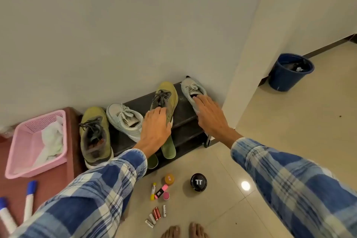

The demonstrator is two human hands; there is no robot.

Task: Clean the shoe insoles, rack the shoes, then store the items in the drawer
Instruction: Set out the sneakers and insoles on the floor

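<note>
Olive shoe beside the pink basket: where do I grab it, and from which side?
Pinch the heel collar of the olive shoe, coming from above on your side. Its heel points toward you, the opening faces up, and the neighbouring pale shoe crowds its right.

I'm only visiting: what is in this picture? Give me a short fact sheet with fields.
Left hand: rests on olive shoe on rack
Right hand: rests on grey shoe, same rack
Spare olive shoe, spare grey shoe: left of the hands
Insoles: green, at the rack's front
Floor: black jar, batteries
Basket: pink, holds white cloth
Bin: blue, far right
</note>
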